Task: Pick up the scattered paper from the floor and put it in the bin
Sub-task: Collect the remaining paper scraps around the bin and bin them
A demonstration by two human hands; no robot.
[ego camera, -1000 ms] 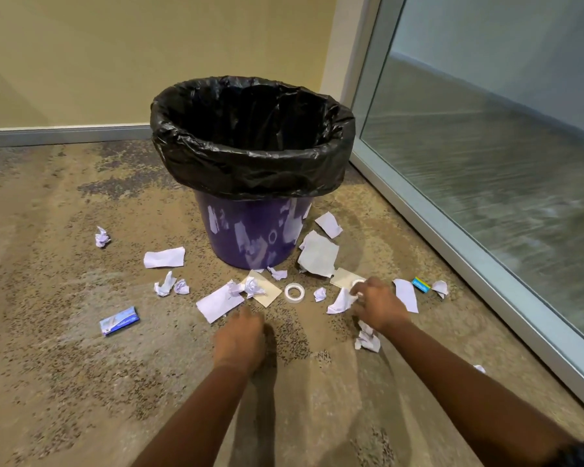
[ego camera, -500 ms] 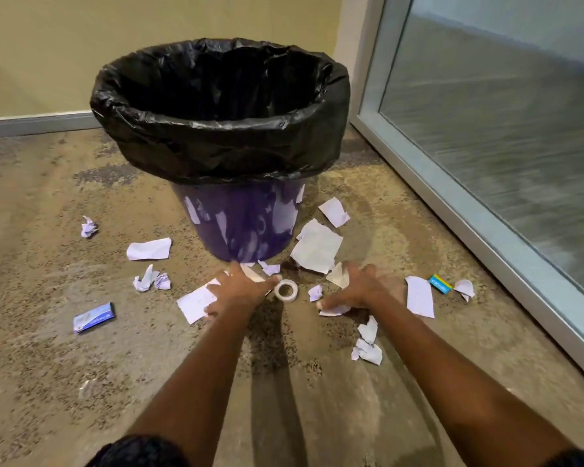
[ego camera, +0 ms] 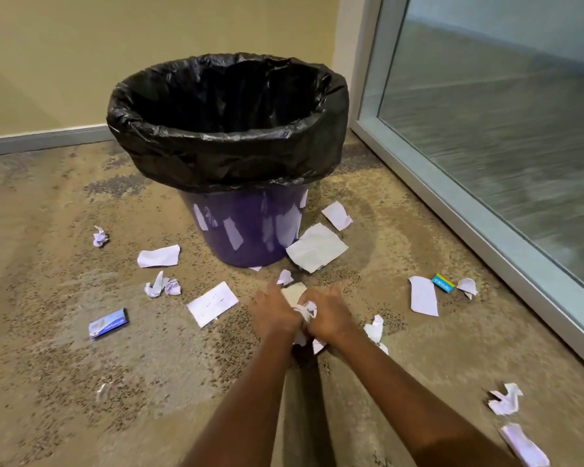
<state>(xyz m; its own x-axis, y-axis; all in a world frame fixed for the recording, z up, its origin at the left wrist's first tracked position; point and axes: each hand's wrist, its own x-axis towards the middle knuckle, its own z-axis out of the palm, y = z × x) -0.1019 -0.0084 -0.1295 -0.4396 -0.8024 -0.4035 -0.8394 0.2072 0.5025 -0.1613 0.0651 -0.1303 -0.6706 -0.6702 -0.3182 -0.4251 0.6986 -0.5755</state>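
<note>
From the head view, the left hand (ego camera: 275, 313) and right hand (ego camera: 329, 315) meet low over the floor (ego camera: 81, 382), fingers (ego camera: 319, 295) curled around a wad of paper (ego camera: 305, 307) gathered between them. It is just in front of the purple bin (ego camera: 250, 227) with its black bag (ego camera: 216, 163). Loose scraps, among them a flat sheet (ego camera: 213, 303), lie around the bin.
</note>
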